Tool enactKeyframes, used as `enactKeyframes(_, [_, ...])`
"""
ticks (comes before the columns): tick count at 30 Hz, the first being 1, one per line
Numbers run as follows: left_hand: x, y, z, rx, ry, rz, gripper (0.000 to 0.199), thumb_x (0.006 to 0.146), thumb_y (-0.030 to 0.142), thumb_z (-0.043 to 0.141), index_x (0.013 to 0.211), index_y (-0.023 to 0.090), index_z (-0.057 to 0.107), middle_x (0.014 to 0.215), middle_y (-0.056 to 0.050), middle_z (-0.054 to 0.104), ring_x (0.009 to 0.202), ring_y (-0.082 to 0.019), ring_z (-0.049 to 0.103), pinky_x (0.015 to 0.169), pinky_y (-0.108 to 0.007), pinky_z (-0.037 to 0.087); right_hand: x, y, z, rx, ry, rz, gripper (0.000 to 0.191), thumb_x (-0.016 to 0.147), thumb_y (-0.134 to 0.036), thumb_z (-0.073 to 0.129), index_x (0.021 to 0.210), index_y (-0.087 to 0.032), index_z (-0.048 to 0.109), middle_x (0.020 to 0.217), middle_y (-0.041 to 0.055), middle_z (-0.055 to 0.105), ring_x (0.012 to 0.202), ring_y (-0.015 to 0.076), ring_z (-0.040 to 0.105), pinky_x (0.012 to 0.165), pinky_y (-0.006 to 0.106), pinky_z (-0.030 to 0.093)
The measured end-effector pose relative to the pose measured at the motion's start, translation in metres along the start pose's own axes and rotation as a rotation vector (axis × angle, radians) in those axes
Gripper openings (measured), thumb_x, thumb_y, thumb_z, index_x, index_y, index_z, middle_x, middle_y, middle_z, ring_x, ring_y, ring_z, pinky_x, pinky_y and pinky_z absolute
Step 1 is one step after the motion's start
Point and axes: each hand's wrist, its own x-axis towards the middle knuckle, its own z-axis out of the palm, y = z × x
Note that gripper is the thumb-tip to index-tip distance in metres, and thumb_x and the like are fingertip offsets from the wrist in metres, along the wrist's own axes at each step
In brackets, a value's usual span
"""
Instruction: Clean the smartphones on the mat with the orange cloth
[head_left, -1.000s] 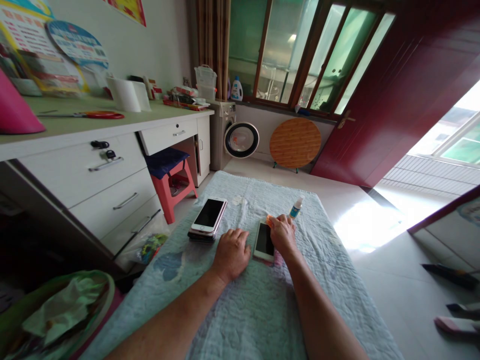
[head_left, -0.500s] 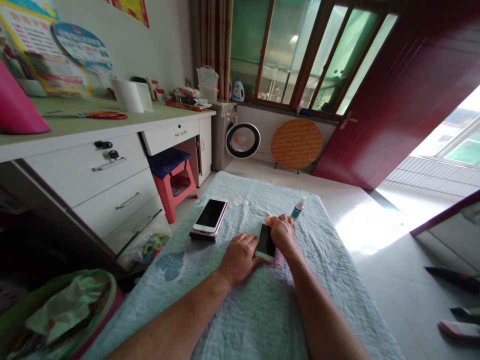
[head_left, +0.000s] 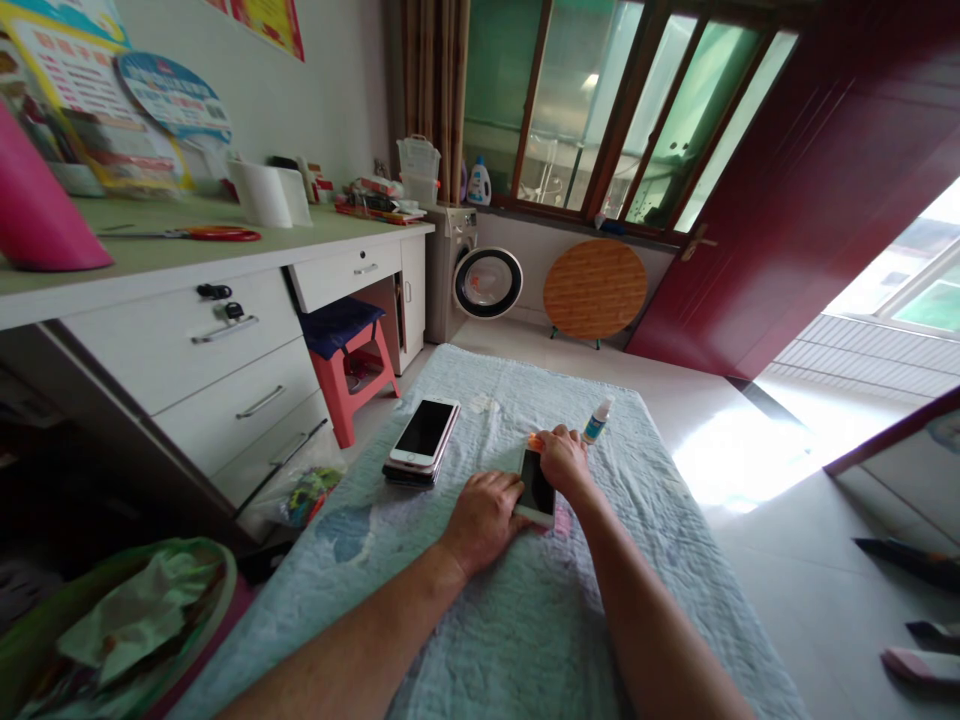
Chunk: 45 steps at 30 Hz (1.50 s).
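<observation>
A white-framed smartphone (head_left: 535, 488) with a dark screen lies face up on the bed-like surface covered by a pale blue quilted cloth (head_left: 480, 640). My left hand (head_left: 484, 517) grips its left edge, fingers on top and thumb at the lower edge. My right hand (head_left: 565, 463) is closed over its upper right part, pressing what looks like an orange cloth (head_left: 534, 440), mostly hidden by the fingers. Something pink (head_left: 563, 522) shows beside the phone's lower right. Just beyond the right hand stands a small spray bottle (head_left: 597, 422). Left of the hands lies a stack of several phones (head_left: 424, 432).
A white desk with drawers (head_left: 247, 350) runs along the left, with a red stool (head_left: 349, 385) under it. A waste bin (head_left: 225, 590) stands at the lower left. Farther back are a washing machine (head_left: 446, 265) with its door open and a round wooden tabletop (head_left: 595, 288).
My right hand has shifted slightly up and left over the phone. My left hand keeps its hold on the phone's edge. The camera view has moved a little.
</observation>
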Motion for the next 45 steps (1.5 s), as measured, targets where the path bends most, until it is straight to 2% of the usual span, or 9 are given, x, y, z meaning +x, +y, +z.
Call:
enactKeyframes(4, [-0.001,0.0,0.002,0.012,0.019,-0.002,0.038,0.088,0.051,0.058,0.108,0.019,0.065,0.115,-0.01,0.066,0.106,-0.027,0.059,0.094,-0.04,0.043,-0.007,0.018,-0.001,-0.017,0.02,0.063,0.029,0.093,-0.025,0.043,0.1,-0.024,0.071,0.1,0.0111,0.06,0.097,0.0243,0.05,0.076,0.033,0.032])
enactKeyframes(8, [-0.001,-0.001,0.005,0.007,0.02,0.002,0.037,0.087,0.049,0.061,0.111,0.021,0.064,0.116,-0.01,0.065,0.108,-0.027,0.059,0.095,-0.041,0.043,-0.013,0.024,0.001,-0.025,0.025,0.107,0.031,0.095,-0.029,0.041,0.099,-0.022,0.071,0.096,0.0103,0.063,0.091,0.0223,0.054,0.074,0.031,0.033])
enactKeyframes(14, [-0.001,-0.002,0.006,0.011,0.021,0.004,0.041,0.086,0.051,0.061,0.109,0.018,0.064,0.118,-0.011,0.066,0.11,-0.028,0.058,0.096,-0.041,0.043,-0.03,0.022,-0.002,-0.024,-0.004,0.081,0.031,0.094,-0.025,0.042,0.087,-0.016,0.071,0.086,0.01,0.068,0.08,0.0191,0.058,0.071,0.029,0.033])
enactKeyframes(19, [-0.001,-0.002,0.007,0.005,0.001,-0.013,0.045,0.083,0.05,0.065,0.111,0.015,0.064,0.12,-0.013,0.065,0.112,-0.029,0.058,0.098,-0.042,0.043,-0.057,0.017,-0.012,-0.02,-0.033,0.025,0.029,0.091,-0.024,0.045,0.076,-0.017,0.07,0.08,0.0078,0.069,0.075,0.017,0.058,0.069,0.028,0.032])
enactKeyframes(30, [0.0,-0.004,0.01,0.062,0.002,-0.023,0.039,0.079,0.03,0.074,0.114,0.015,0.064,0.122,-0.011,0.065,0.114,-0.027,0.058,0.101,-0.04,0.043,-0.112,0.004,-0.033,-0.006,-0.1,-0.089,0.03,0.092,-0.024,0.046,0.071,-0.018,0.067,0.076,0.0066,0.066,0.071,0.0164,0.055,0.066,0.029,0.029])
enactKeyframes(35, [0.0,-0.005,0.012,0.044,0.009,-0.019,0.039,0.081,0.038,0.072,0.112,0.015,0.065,0.121,-0.011,0.065,0.113,-0.027,0.058,0.1,-0.041,0.044,-0.114,-0.003,-0.044,0.148,-0.052,-0.172,0.026,0.094,-0.024,0.045,0.08,-0.019,0.066,0.078,0.0032,0.061,0.073,0.0138,0.052,0.067,0.025,0.03])
enactKeyframes(37, [0.0,-0.006,0.013,0.037,0.015,-0.017,0.039,0.084,0.041,0.068,0.112,0.015,0.065,0.12,-0.011,0.065,0.113,-0.028,0.059,0.099,-0.041,0.044,-0.112,-0.008,-0.04,0.173,-0.01,-0.229,0.023,0.095,-0.023,0.044,0.084,-0.02,0.065,0.08,0.0018,0.058,0.073,0.0135,0.049,0.067,0.025,0.029])
enactKeyframes(40, [0.0,-0.007,0.013,0.03,0.02,-0.016,0.034,0.09,0.04,0.059,0.113,0.015,0.064,0.119,-0.011,0.066,0.112,-0.027,0.059,0.099,-0.041,0.044,-0.108,-0.012,-0.026,0.133,0.007,-0.273,0.025,0.095,-0.023,0.045,0.079,-0.02,0.065,0.077,0.0015,0.054,0.07,0.0134,0.045,0.066,0.025,0.028])
enactKeyframes(45, [-0.001,-0.007,0.011,0.002,0.013,-0.002,0.04,0.09,0.048,0.056,0.112,0.015,0.064,0.117,-0.012,0.066,0.11,-0.028,0.059,0.098,-0.042,0.043,-0.086,0.001,-0.012,0.105,0.055,-0.243,0.028,0.096,-0.029,0.045,0.08,-0.021,0.067,0.079,0.0024,0.052,0.076,0.0149,0.045,0.068,0.026,0.028])
